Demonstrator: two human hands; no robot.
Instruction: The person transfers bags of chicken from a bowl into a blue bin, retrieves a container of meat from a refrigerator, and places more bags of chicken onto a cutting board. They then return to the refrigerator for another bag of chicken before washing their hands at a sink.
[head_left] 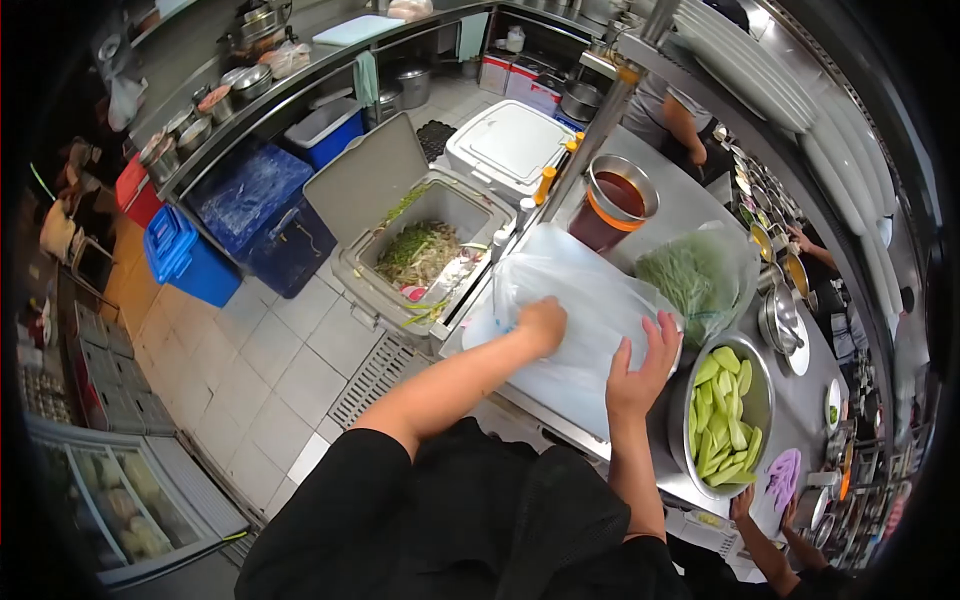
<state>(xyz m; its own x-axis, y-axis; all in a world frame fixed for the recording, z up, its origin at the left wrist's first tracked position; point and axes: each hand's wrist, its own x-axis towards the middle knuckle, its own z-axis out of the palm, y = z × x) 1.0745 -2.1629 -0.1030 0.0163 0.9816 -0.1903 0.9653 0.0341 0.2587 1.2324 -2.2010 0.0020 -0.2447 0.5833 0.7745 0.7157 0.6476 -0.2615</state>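
A clear plastic bag (pixel 590 305) lies spread over the white cutting board (pixel 565 385) on the steel counter. My left hand (pixel 541 326) is closed in a fist on the bag's left part, gripping the film. At the bag's right edge my right hand (pixel 645 368) is raised, fingers stretched and apart. Beside the right hand stands a steel bowl (pixel 768 395) of cut green vegetable pieces (pixel 722 415). Behind it sits a plastic bag of leafy greens (pixel 690 275).
A container of dark red liquid (pixel 610 205) stands at the board's far end. Left of the counter is an open grey bin (pixel 480 215) of vegetable scraps. A co-worker's hands (pixel 742 505) are near purple gloves (pixel 785 475); another person (pixel 670 115) stands beyond the counter.
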